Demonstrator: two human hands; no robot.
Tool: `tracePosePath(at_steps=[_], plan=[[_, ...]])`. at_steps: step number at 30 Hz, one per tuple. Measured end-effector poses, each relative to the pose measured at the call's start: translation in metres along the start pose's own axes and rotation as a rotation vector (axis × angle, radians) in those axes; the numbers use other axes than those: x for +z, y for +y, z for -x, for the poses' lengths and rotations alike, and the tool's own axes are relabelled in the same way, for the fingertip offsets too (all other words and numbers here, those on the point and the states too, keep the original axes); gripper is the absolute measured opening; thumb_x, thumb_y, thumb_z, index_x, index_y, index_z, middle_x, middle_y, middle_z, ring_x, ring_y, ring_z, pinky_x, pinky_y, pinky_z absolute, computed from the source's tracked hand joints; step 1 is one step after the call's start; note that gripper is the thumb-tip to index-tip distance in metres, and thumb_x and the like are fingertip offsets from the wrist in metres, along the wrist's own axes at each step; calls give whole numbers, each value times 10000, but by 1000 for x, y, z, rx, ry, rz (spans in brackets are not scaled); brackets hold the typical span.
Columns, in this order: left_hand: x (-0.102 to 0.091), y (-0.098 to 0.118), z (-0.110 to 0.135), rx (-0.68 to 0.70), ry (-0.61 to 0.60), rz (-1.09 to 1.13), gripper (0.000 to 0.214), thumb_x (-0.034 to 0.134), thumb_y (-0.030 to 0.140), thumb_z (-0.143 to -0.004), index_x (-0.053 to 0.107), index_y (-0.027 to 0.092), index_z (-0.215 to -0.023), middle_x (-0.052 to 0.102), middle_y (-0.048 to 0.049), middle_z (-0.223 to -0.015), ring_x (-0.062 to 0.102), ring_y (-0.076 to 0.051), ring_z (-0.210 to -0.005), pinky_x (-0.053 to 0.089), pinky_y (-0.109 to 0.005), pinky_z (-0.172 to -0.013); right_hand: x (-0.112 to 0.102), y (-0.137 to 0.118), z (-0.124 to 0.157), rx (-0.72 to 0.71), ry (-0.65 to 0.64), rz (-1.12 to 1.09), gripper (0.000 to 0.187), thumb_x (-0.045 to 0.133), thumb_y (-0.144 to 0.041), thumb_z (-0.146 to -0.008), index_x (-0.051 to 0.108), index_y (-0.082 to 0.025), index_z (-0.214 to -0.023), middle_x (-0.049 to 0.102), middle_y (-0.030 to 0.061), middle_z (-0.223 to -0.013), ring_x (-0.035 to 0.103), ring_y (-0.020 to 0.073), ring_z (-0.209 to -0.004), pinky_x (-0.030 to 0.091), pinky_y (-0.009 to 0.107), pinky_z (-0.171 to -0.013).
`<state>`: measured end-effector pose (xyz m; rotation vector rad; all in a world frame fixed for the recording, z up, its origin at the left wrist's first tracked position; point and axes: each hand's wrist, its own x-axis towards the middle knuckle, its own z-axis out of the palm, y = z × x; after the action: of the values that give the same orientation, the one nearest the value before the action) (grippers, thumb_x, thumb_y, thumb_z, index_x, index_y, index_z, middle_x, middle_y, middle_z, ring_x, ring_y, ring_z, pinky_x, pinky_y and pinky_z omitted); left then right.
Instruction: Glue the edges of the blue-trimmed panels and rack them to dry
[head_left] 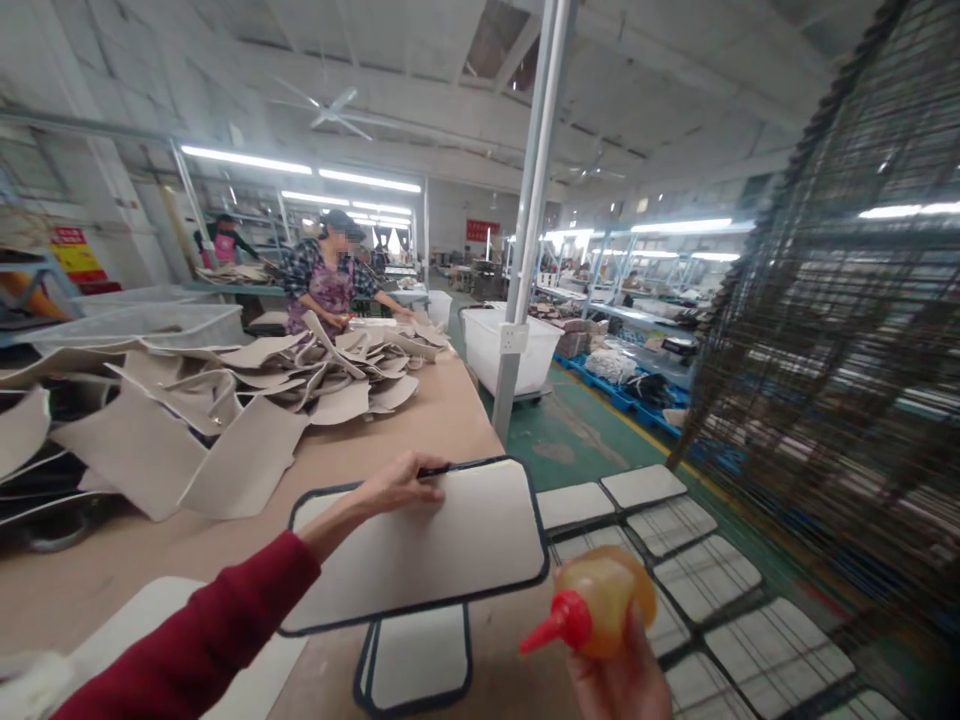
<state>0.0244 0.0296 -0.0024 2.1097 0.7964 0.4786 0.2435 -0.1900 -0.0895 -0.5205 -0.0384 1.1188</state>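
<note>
My left hand (401, 487), in a red sleeve, grips the far edge of a white rectangular panel with dark trim (450, 550) and holds it tilted over the tan worktable (442, 410). My right hand (619, 680) at the bottom edge holds a squeeze bottle of amber liquid with a red nozzle (596, 600), the nozzle pointing left toward the panel. A similar trimmed panel (420, 660) lies flat on the table beneath the held one.
A heap of beige cut pieces (255, 390) covers the table's left and far part. A person in a patterned top (330, 280) works at the far end. Several white panels lie on a wire rack (675, 560) to the right, beside a tall wire shelf cart (840, 350). A steel post (529, 220) and white bin (510, 350) stand beyond.
</note>
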Motion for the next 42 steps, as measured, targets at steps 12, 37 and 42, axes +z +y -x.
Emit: tracePosePath(at_steps=[12, 37, 42], plan=[[-49, 7, 51, 15, -325, -28, 386, 684, 281, -706, 679, 194, -1082, 696, 31, -1024, 585, -244, -988, 404, -243, -842, 93, -32, -31, -651, -147, 444, 469, 785, -351, -613, 663, -248, -1054, 686, 17, -1075, 626, 211, -988, 473, 400, -930], [-72, 12, 67, 34, -506, 282, 341, 686, 273, -727, 676, 152, -1046, 690, -41, -1063, 594, -231, -961, 433, -255, -839, 91, -28, -2, -639, -239, 560, 527, 825, -359, -538, 668, -286, -1035, 679, 35, -1082, 584, 289, -1073, 370, 514, -1004], [-72, 11, 68, 35, -535, 333, 321, 697, 303, -713, 695, 154, -997, 696, -56, -1059, 610, -246, -950, 447, -278, -846, 89, -30, 4, -648, -230, 613, 562, 823, -393, -529, 656, -267, -1050, 669, 52, -1084, 571, 316, -1081, 420, 532, -941]])
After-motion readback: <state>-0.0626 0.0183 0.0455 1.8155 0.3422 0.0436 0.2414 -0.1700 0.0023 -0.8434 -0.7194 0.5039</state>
